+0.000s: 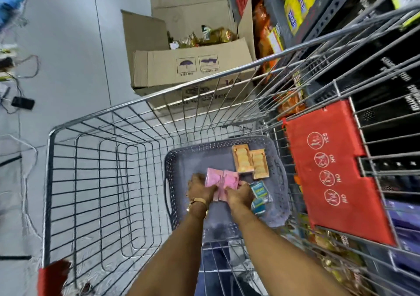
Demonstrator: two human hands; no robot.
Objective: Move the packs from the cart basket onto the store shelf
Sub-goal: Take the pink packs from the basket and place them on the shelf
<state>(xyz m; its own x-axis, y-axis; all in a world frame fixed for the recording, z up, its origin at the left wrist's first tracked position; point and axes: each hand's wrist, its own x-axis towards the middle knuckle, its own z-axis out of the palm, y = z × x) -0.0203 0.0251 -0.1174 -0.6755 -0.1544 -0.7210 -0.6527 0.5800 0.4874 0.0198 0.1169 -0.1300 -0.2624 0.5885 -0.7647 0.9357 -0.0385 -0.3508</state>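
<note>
Pink packs (221, 180) sit in the middle of the grey plastic basket (280, 207), bunched together; looks like two or three, exact count unclear because the hands cover their near ends. Left hand (199, 190) closes on the bundle from 9 o'clock, right hand (239, 195) from 3 o'clock, both curled narrow around the pink packs, gathering them. Can't tell if they're lifted off the basket floor yet.

Two orange packs (250, 162) lie side by side at 1 o'clock of the pink ones, touching each other, untouched. Two small blue packs (260, 195) sit at 4 o'clock, just beside the right hand, one nearer than the other.

Basket rests in the wire cart (95, 173), at its right near corner; rest of the cart floor is bare. Red child-seat flap (336, 170) at 3 o'clock of the basket.

Store shelf (318, 16) runs along 1 to 3 o'clock, stocked with yellow, orange and dark goods. Open cardboard box (193, 68) with gold wrappers stands on the floor at 12 o'clock beyond the cart.

Progress, judged: basket is mostly empty, so likely late stage. Left: pink bundle in hand, then two orange, two blue. None of these visibly on the shelf.
</note>
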